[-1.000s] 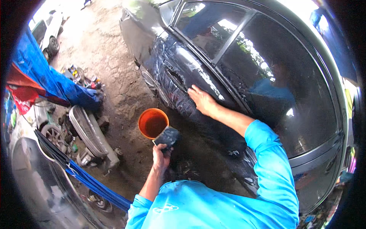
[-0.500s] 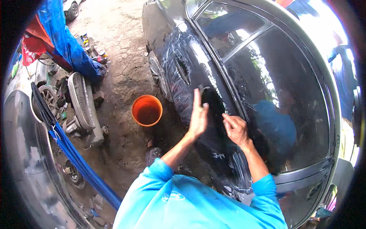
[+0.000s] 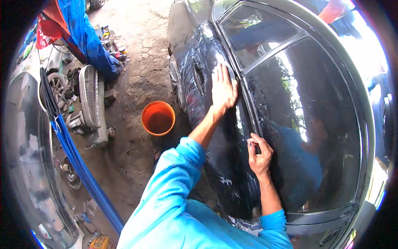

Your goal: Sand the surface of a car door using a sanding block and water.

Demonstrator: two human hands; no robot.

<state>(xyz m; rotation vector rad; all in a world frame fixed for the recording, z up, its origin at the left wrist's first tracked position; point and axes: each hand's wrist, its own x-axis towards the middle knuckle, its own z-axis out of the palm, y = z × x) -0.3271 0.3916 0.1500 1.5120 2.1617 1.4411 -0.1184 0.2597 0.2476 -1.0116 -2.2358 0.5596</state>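
My left hand (image 3: 224, 90) lies flat on the black car door (image 3: 224, 137), fingers stretched forward, below the window. A pale grey patch shows beside its fingertips; I cannot tell if it is a thing under the hand or glare. Wet-looking whitish smears cover the panel around a dark door-handle recess (image 3: 199, 79). My right hand (image 3: 260, 157) is nearer to me, its fingers curled toward the thumb against the trim strip (image 3: 244, 89) at the window's lower edge. What those fingers hold, if anything, is hidden. The dark side window (image 3: 331, 137) is beside it.
An orange bucket (image 3: 158, 118) stands on the dirt floor left of the car. Farther left are a blue strap-like bundle (image 3: 85, 166), a grey car bumper (image 3: 27, 166), loose car parts (image 3: 89, 99) and a blue tarp (image 3: 93, 45). A yellow object (image 3: 100, 242) lies at the lower left.
My left hand has moved forward along the door and now lies flat on it. My right hand has drawn back toward me to the window trim. The view has shifted slightly.
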